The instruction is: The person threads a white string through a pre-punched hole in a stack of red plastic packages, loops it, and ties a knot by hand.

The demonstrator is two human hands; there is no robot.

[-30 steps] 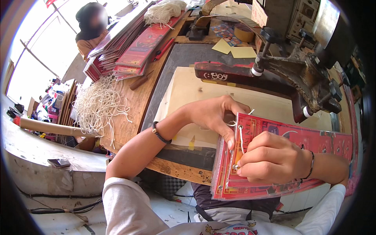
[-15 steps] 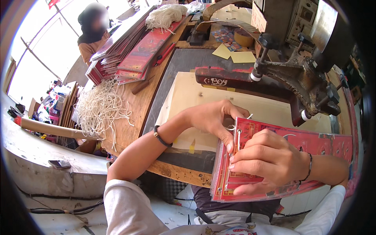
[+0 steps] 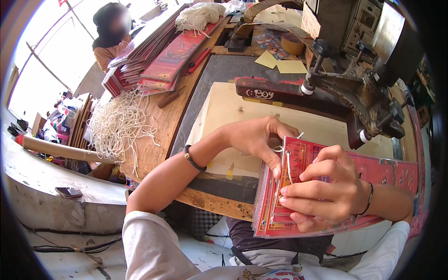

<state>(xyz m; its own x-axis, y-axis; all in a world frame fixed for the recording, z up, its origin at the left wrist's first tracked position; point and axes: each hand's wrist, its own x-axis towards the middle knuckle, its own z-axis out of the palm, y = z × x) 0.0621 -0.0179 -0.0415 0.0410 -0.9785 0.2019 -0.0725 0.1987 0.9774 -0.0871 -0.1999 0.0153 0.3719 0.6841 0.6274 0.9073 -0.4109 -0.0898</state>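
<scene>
A stack of red printed sheets [image 3: 303,224] in clear plastic lies at the table's front edge, its top sheet raised at the left end. My left hand [image 3: 262,142] grips that end, thumb on the front and the other fingers partly hidden behind. White string [image 3: 288,165] passes through a punched hole near the sheet's corner, with a bit showing above the top edge. My right hand [image 3: 329,189] is closed over the sheet, thumb and fingertips pinching the string's lower part; its index finger is bent and lifted.
A heavy metal press [image 3: 359,98] stands over the board [image 3: 224,112] at the right. Loose white strings [image 3: 119,126] lie on the left, below stacked red sheets [image 3: 172,58] and a wooden-handled tool [image 3: 170,98]. Yellow papers [image 3: 289,66] lie behind. Another person [image 3: 109,37] is at the far left.
My right hand has shifted slightly right, its index finger lifting and its thumb curling in. More of the string now shows, slanting toward my right fingertips. My left hand keeps its grip.
</scene>
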